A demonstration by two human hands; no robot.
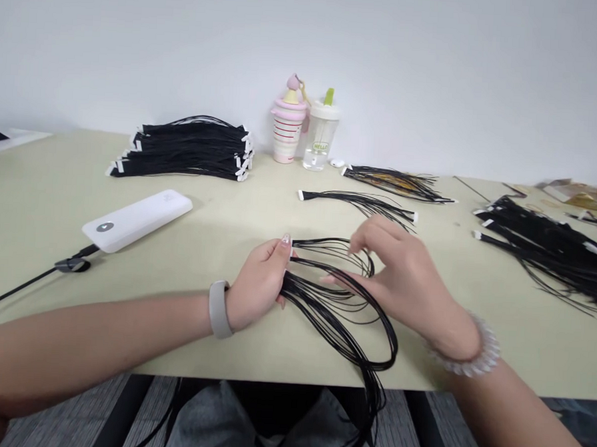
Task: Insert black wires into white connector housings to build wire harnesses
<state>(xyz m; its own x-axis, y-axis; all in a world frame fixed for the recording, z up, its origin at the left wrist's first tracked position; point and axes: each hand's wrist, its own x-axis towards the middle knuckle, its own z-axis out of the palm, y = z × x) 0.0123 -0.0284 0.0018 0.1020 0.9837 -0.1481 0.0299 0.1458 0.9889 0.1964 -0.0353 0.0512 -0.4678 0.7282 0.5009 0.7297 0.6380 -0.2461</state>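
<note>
**A:** ok, going left to right, what's on the desk? I see a white power bank (137, 220) with a black cable (25, 282) plugged in.

**B:** yep. Next along, the left hand (258, 285) pinches one end of a black wire bundle (341, 312) between thumb and fingers.

**A:** which way does the bundle point?

**B:** its long axis runs right from that pinch, then the strands curve down past the table edge (195, 373) and droop toward the lap.

**A:** and the right hand (405, 282)?

**B:** spread loosely, not gripping, with its fingers (365, 237) just over the strands and one fingertip resting on them. Further right sits a heap of black wires (542, 253) with white connectors.
</note>
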